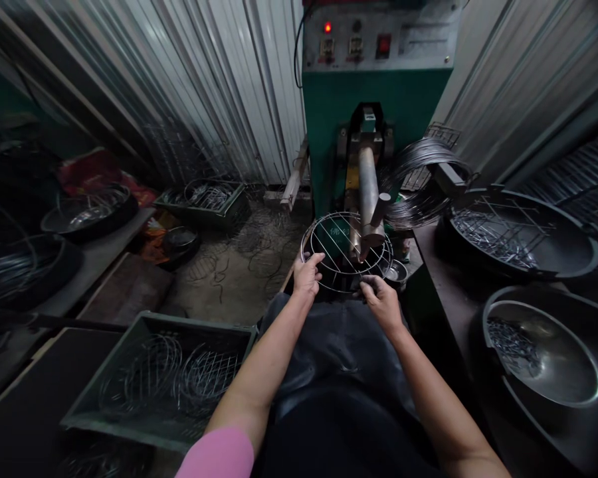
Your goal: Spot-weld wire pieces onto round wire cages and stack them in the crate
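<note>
A round wire rack [335, 247], made of rings with parallel bars across, is held level in front of a green spot-welding machine [321, 139]. On its left rim my left hand [307, 275] is closed, thumb on top. My right hand [379, 299] pinches at the near right part of the rim; whether a small piece is also between those fingers is hidden. The machine's thick metal arm [369, 182] reaches out over the rack, and its lower electrode [355, 249] shows partly through and behind the bars.
Left of my legs stands a green crate [147, 318] with several wire racks. To the right, a large pan [568, 249] holds cut wires, and a metal bowl [573, 352] holds short pieces. A wire coil [418, 156] hangs beside the machine. Loose wire litters the floor [229, 272].
</note>
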`<state>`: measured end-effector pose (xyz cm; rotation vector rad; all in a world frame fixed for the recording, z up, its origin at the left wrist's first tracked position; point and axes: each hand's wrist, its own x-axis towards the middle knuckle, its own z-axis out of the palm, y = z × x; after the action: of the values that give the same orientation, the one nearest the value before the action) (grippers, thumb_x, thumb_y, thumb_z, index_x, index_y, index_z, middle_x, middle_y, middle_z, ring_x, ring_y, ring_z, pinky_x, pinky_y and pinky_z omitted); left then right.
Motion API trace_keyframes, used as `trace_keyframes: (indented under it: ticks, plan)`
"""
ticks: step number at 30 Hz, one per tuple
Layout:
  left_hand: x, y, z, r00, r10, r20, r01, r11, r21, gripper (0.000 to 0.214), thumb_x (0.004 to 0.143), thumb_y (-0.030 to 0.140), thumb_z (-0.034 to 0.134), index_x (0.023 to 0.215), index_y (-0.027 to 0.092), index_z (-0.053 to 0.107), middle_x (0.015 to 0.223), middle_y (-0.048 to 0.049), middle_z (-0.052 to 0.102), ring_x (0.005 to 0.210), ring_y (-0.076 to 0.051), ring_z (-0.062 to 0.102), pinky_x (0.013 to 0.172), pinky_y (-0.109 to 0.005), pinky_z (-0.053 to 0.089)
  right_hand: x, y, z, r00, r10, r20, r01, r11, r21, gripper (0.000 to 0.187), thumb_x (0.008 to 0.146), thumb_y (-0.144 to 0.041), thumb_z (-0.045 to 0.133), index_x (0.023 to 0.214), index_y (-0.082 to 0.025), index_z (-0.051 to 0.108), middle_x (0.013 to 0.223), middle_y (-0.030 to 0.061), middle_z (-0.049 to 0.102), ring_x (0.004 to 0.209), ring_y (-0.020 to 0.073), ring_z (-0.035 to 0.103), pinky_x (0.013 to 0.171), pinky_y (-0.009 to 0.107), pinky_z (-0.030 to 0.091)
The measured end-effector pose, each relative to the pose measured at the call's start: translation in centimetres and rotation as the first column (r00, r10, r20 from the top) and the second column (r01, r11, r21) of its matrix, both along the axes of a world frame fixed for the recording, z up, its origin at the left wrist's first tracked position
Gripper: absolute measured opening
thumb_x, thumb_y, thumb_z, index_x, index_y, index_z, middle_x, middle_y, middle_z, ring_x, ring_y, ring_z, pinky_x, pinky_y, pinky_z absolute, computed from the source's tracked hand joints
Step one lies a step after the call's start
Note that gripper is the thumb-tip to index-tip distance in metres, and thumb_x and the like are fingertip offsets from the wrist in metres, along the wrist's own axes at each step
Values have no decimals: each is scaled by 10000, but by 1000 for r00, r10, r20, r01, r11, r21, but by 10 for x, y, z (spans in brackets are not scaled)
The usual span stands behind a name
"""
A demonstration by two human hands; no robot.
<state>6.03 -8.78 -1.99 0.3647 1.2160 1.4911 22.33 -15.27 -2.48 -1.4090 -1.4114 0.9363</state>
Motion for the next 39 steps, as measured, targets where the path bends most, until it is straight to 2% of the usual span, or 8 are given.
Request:
trace_keyframes:
  ticks: [6, 11, 18, 26, 32, 39]
  plan:
    - [1, 5, -6, 1000, 2, -1, -2, 1000, -18, 484, 432, 248, 755, 779, 188, 422, 532, 112, 328, 386, -11, 257, 357, -154, 129, 1, 1, -3, 999, -9, -39, 10, 1000, 27, 223, 787, -392, 509, 863, -191, 569, 684, 26, 660, 598, 188, 657, 582, 291, 511]
    - [4, 9, -7, 1000, 15, 25, -15, 1000, -6, 481, 428, 250, 763, 759, 186, 419, 514, 120, 308, 376, -8, 242, 348, -145, 116, 1, 5, -4, 999, -47, -4, 48, 997, 66, 211, 799, -375, 493, 871, -192, 571, 758, 46, 677, 622, 190, 665, 569, 286, 509]
    - [8, 13, -5, 997, 55, 44, -54, 998, -36, 451, 448, 251, 750, 682, 193, 369, 493, 124, 263, 366, -4, 207, 340, -146, 102, 0, 13, 1, 991, -96, 96, 82, 987, 135, 202, 790, -344, 479, 850, -181, 581, 689, 40, 678, 591, 180, 654, 547, 259, 481]
    - [12, 14, -2, 992, 106, 68, -100, 991, -89, 426, 477, 225, 751, 680, 191, 379, 489, 126, 242, 368, -6, 201, 334, -148, 127, -1, 21, 4, 977, -124, 174, 92, 979, 182, 226, 777, -337, 452, 836, -170, 592, 648, 44, 673, 562, 174, 637, 539, 252, 462]
    - [15, 14, -4, 979, 199, 34, -193, 973, -127, 385, 497, 222, 749, 675, 183, 410, 489, 119, 268, 358, -9, 213, 329, -154, 137, 1, 22, 3, 971, -126, 201, 93, 982, 166, 252, 781, -352, 448, 868, -169, 598, 684, 52, 687, 552, 167, 625, 548, 252, 464]
    - [22, 5, -1, 967, 253, 17, -249, 961, -120, 384, 509, 251, 759, 681, 175, 424, 526, 99, 341, 375, -14, 263, 337, -164, 171, 5, 28, 2, 965, -114, 234, 69, 979, 191, 244, 774, -339, 455, 853, -173, 616, 682, 55, 683, 588, 183, 634, 581, 269, 470]
